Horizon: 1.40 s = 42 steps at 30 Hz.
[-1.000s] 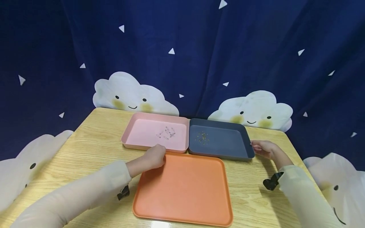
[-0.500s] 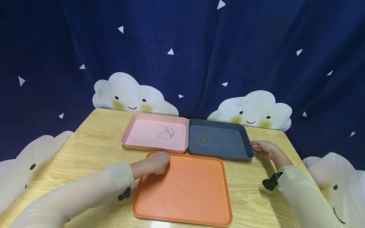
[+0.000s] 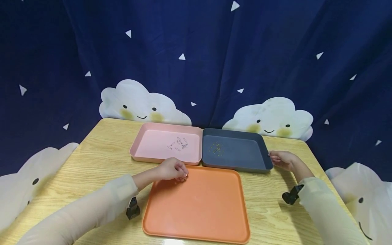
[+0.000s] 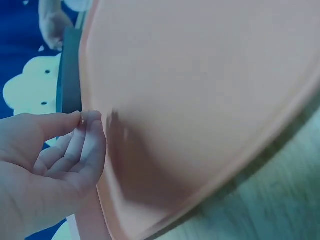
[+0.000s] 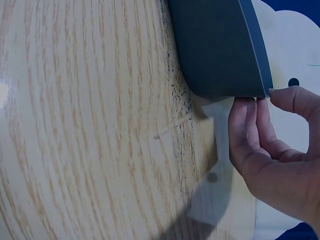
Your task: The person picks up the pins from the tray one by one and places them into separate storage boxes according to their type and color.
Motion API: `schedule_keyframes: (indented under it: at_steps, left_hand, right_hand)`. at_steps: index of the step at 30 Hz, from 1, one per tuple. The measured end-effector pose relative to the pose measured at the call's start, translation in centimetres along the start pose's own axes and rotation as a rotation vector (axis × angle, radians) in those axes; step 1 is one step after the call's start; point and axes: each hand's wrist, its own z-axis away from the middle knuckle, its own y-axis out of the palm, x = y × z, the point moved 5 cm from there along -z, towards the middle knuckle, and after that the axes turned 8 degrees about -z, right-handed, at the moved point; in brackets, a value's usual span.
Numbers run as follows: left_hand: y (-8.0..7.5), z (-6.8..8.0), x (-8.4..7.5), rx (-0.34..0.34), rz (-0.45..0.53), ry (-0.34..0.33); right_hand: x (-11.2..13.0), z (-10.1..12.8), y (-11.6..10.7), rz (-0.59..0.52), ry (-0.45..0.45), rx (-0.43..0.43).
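Note:
In the head view my left hand (image 3: 173,169) is over the back left of the orange tray (image 3: 199,207). Its thumb and index finger pinch a tiny glinting piece (image 3: 187,175), mostly hidden by the fingertips. My right hand (image 3: 283,160) grips the right wall of the dark blue tray (image 3: 242,149); in the right wrist view the thumb is at the rim (image 5: 270,95), with fingers below it on the outer side. Several tiny gold pieces (image 3: 217,148) lie inside that tray's left part. Several thin silver pieces, shaped like safety pins (image 3: 178,149), lie in the pink tray (image 3: 150,143).
The pink and dark blue trays stand side by side at the back of the wooden table (image 3: 101,160), with the orange tray close in front. A dark blue curtain (image 3: 196,61) with white clouds hangs behind. A small black device (image 3: 133,208) is at my left wrist.
My left hand first slid a little right over the orange tray, then turned so its fingertips show, with the glinting piece between them. The right hand stays at the dark blue tray.

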Motion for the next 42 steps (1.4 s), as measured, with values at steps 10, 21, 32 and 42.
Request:
schedule_keyframes:
  at_steps: [10, 21, 32, 42]
  left_hand:
    - [-0.6, -1.1, 0.3, -0.009, 0.273, -0.212]
    - [-1.5, -2.9, -1.7, -0.006, 0.360, -0.197]
    - [-2.7, -5.6, -3.7, -0.045, 0.288, -0.187]
    - [-2.7, -8.4, -5.3, -0.015, 0.260, -0.263]
  right_hand:
    - [0.1, -0.2, 0.0, 0.017, 0.005, -0.018]
    - [0.0, -0.2, 0.0, 0.039, 0.011, -0.026]
    - [-0.1, -0.2, -0.3, 0.068, 0.003, -0.031]
    - [-0.1, -0.1, -0.2, 0.055, 0.007, -0.023]
